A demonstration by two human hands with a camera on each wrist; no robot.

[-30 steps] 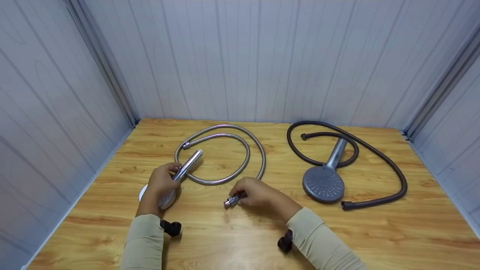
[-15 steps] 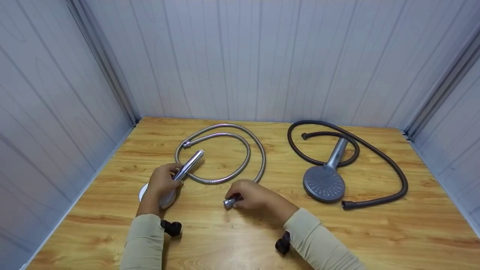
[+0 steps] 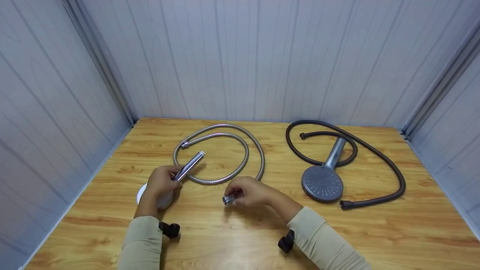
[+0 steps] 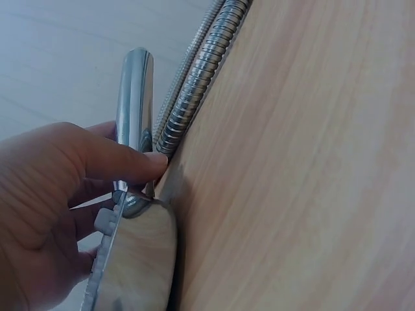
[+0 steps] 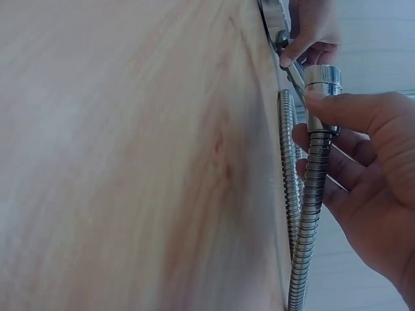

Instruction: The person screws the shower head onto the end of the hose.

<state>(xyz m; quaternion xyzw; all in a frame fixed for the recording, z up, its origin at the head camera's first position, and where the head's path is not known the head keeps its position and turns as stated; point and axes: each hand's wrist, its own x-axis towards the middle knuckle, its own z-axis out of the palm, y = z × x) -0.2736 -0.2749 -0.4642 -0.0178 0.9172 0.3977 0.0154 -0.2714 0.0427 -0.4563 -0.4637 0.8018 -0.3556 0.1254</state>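
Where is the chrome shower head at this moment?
In the head view, the chrome shower head is left of centre, held in the left hand, right beside the looped silver hose.

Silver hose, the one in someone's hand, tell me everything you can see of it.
The silver hose looks like shiny, ribbed metal and lies loosely looped on the wooden table. The right hand grips one end by its smooth fitting, raised off the table and joined to nothing. A smaller end piece lies at the loop's left side, also unattached. Whether the silver handle touches the loop is unclear.
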